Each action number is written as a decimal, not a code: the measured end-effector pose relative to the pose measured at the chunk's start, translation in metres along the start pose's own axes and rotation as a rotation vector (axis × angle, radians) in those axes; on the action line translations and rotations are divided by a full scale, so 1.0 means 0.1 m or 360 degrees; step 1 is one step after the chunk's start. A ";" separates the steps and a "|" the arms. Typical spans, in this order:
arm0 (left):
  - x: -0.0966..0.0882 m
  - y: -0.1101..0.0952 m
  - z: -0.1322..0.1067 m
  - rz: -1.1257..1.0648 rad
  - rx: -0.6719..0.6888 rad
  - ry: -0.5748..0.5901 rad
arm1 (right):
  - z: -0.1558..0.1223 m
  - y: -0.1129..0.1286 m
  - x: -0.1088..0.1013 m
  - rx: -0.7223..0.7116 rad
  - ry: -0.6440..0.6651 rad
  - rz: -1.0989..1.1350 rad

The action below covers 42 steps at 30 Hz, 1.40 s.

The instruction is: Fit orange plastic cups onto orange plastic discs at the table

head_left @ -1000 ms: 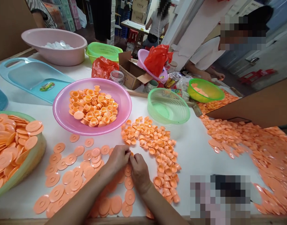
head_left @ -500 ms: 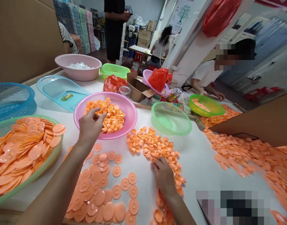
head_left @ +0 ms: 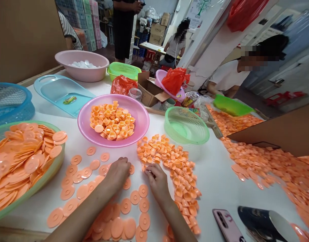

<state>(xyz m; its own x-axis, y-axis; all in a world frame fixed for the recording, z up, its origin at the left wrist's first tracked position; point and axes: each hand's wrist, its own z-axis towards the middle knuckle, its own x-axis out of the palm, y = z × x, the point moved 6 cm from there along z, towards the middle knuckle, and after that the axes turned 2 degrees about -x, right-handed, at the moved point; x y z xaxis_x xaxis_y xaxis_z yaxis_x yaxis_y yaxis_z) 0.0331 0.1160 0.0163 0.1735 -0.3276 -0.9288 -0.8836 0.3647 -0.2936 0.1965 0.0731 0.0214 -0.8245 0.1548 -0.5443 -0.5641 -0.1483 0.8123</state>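
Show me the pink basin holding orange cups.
The bright pink basin mid-table, heaped with orange cups; the paler pink basin farther back holds white pieces instead.

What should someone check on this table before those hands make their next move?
Left forearm off the flat orange discs: not ok, it lies across some of them.
Right hand holding a piece: cannot tell, its fingers hide what they pinch.
Small orange cups within the right hand's reach: ok, the pile lies right beside it.
Pink basin within reach: ok, it sits just beyond the hands.
Pink-cased phone away from the hands: ok, it lies off to the right.
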 end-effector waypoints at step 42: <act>0.25 -0.29 0.05 -0.1103 0.0241 -0.0130 | -0.31 0.07 0.29 -0.0452 0.0104 -0.0649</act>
<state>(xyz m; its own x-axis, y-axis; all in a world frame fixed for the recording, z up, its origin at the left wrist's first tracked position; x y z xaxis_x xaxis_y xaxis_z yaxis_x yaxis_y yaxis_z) 0.0651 0.1018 0.0000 0.7108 -0.4634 -0.5293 -0.4892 0.2151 -0.8452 0.1669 0.0466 0.0046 -0.5305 0.1951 -0.8250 -0.8233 -0.3503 0.4466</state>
